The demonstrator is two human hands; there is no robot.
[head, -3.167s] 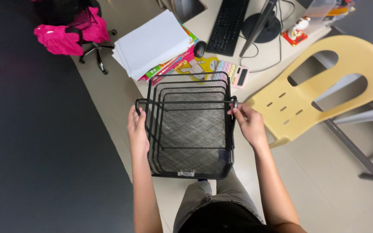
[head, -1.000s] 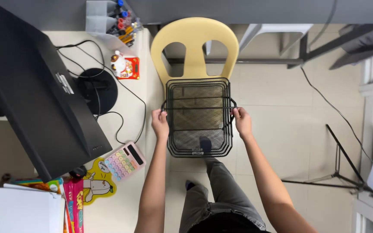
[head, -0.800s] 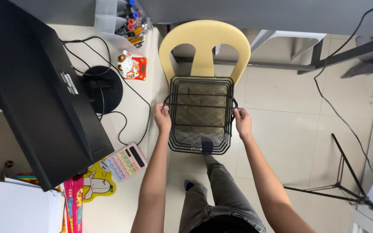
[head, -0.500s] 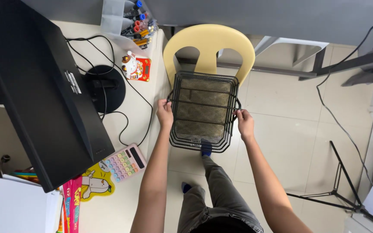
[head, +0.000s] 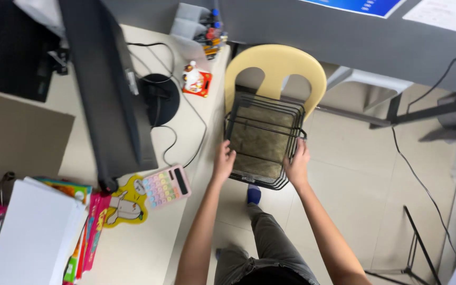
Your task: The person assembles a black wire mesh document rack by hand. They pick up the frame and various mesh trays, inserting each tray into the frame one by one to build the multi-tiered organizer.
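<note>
Both hands, left hand (head: 224, 161) and right hand (head: 297, 168), grip the black wire-mesh tray stack (head: 264, 138) over the cream plastic chair (head: 275, 68), apparently lowering it; steady, level descent needed.

The tray (head: 264, 138) is black wire mesh, metal with a matt coating. Under it the chair (head: 275, 68) is smooth moulded plastic, pale yellow with a faint sheen. The tabletop (head: 133, 248) looks like a matt cream laminate. Near its front edge lies a calculator (head: 163, 186) of pink plastic, beside a stack of white paper (head: 32, 232). The monitor (head: 104, 84) has a dull black plastic shell. The floor (head: 360, 184) is smooth beige tile, slightly glossy.
</note>
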